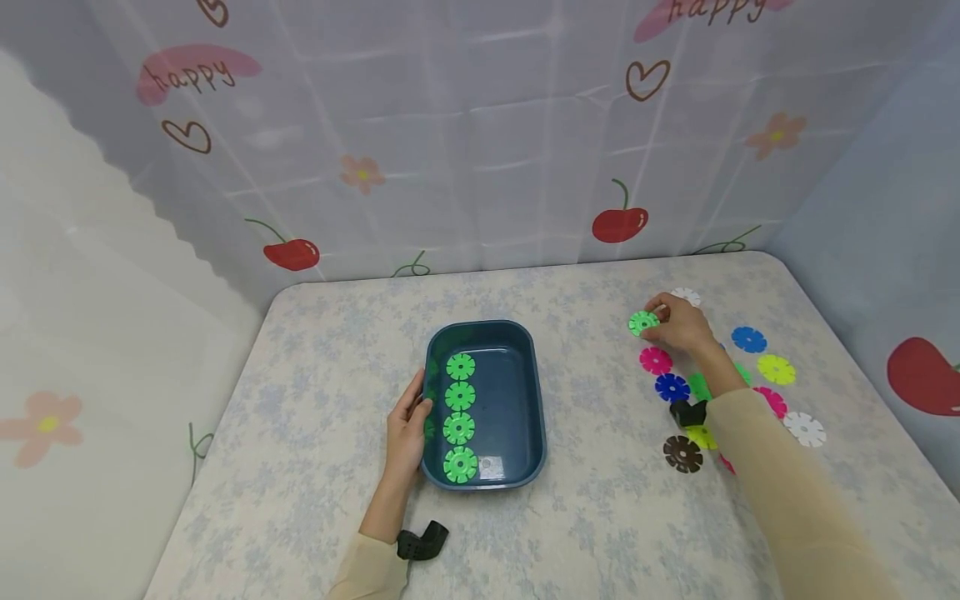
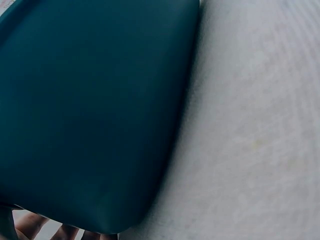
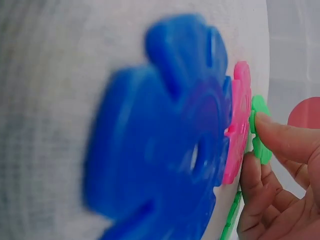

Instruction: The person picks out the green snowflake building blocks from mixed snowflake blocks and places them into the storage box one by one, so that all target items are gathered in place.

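Observation:
A dark blue rectangular tray [image 1: 510,408] stands at the middle of the table, with several green snowflake discs [image 1: 459,428] in a column along its left side. My left hand [image 1: 406,429] grips the tray's left wall, thumb at the rim; in the left wrist view the tray's side [image 2: 95,110] hides most of the fingers. Over at the right, my right hand [image 1: 678,323] pinches one green snowflake disc [image 1: 642,323] between thumb and fingers. Near that hand lie a pink disc [image 1: 656,361] and a dark blue disc [image 1: 672,387], which looms large in the right wrist view.
Loose discs lie scattered under and around the right forearm: a brown one [image 1: 682,454], a yellow one [image 1: 776,369], a light blue one [image 1: 748,339] and a white one [image 1: 805,429], among others. A printed curtain [image 1: 480,167] hangs behind the table's far edge.

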Demonstrator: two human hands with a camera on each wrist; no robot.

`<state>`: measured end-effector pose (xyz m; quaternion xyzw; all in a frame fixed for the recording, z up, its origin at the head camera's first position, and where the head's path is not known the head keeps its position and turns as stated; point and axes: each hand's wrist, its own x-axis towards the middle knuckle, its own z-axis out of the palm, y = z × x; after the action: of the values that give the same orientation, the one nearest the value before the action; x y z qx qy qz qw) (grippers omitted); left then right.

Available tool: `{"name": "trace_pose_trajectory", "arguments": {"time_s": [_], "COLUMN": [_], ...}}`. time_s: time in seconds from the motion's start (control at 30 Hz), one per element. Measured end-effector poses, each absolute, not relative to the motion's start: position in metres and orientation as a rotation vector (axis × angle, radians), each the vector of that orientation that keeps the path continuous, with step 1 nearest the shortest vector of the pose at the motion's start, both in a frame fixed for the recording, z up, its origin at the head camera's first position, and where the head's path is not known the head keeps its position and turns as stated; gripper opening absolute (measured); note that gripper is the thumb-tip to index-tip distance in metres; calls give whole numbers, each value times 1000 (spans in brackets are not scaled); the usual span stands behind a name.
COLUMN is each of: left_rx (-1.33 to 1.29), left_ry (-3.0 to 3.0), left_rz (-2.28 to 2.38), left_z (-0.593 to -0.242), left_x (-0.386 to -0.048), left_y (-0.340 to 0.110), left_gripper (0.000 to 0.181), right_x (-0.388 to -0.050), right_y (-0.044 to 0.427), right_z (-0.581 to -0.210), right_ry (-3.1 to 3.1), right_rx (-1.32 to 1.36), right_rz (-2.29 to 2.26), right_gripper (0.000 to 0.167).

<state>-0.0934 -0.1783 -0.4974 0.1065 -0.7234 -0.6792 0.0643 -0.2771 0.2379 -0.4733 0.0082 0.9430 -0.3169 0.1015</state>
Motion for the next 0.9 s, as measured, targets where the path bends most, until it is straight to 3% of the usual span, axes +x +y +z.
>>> {"name": "trace_pose_trajectory", "arguments": {"time_s": [0.23,0.67,0.9], "left_rx": [314,325,325], "left_ry": [-2169,-2178,-2189], "left_rz": [-2062,-2045,-2027], "left_z": [-498,-498,-497], "left_x": [-93,-93,-94], "left_y": [-178,-177,-177], "left_gripper": [50,50,50], "right_x": [-277,-278,-274], "right_y": [240,244,235], "right_z": [-471,-476,-461], "right_ry": [2761,2642,2638], "right_rx": [51,191,105], "right_rz": [-1020,-1253,-1316], "right_gripper": [36,38,37]}}
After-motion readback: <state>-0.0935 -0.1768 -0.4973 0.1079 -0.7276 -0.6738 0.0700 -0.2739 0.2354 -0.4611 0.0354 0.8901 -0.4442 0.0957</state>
